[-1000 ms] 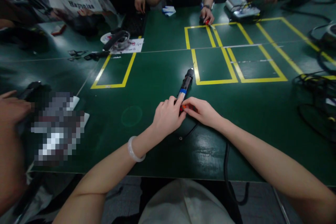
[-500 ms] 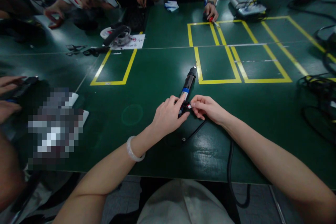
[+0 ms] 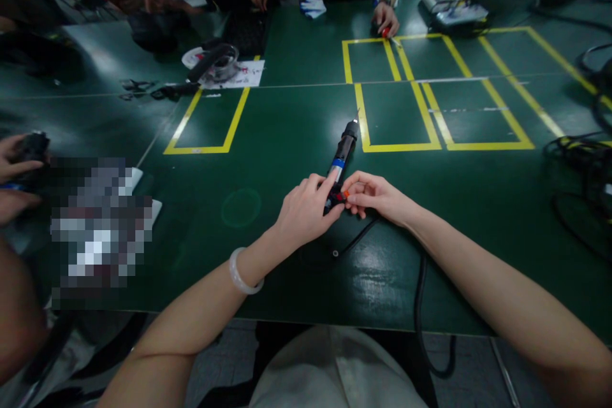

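Note:
A slim black electric screwdriver (image 3: 345, 145) with a blue band and a thin bit at its tip lies on the green table, pointing away from me. My left hand (image 3: 306, 207) lies over its rear part, index finger along the body and thumb on the near side, holding it. At the screwdriver's right side, my right hand (image 3: 370, 194) pinches a small orange and red piece (image 3: 345, 195), partly covered by fingertips; its kind is not clear. A black cable (image 3: 356, 241) with a round end rests just below my hands.
Yellow tape frames (image 3: 401, 148) mark the table ahead. A thick black cable (image 3: 419, 293) hangs over the front edge. Coiled cables (image 3: 578, 166) lie at the right, a metal device (image 3: 452, 6) far right. Opposite, a person's hand (image 3: 385, 18) holds something red; another person's hands (image 3: 19, 166) work at left.
My right fingers have turned slightly at the small piece, which now shows orange where white and red showed before. My left hand and the screwdriver stay put.

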Tool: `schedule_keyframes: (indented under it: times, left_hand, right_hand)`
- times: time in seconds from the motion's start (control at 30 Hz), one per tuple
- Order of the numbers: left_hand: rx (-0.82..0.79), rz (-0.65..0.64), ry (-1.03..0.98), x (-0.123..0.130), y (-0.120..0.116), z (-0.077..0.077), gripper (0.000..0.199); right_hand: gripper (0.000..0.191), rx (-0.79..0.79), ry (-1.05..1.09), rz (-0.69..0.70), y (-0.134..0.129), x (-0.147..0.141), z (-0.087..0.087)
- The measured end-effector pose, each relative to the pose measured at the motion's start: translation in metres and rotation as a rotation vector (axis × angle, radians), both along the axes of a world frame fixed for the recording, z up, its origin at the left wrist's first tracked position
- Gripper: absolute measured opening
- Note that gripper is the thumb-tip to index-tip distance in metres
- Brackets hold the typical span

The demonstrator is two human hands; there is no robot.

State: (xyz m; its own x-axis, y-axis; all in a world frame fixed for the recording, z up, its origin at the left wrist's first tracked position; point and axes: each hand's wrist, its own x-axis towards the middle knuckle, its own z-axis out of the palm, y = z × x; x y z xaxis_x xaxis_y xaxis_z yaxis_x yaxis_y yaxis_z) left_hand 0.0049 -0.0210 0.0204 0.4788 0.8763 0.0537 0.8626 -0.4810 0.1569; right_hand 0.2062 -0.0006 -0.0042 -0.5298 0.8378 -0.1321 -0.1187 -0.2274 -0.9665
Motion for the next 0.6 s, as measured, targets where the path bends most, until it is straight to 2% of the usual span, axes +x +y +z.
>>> schedule_keyframes:
  times: [0.37,0.6]
  left_hand:
    - [-0.017,-0.008,-0.006,-0.0007,0.0003,0.0018,0.064]
    - [-0.021,0.011,-0.039,-0.0006,0.0006,-0.0019,0.066]
  right_hand:
    - [0.024,0.145,-0.114,0.018,-0.0009,-0.0013,-0.0037]
    - [0.024,0.103,-0.157,0.01,-0.0003,-0.0021,-0.0021]
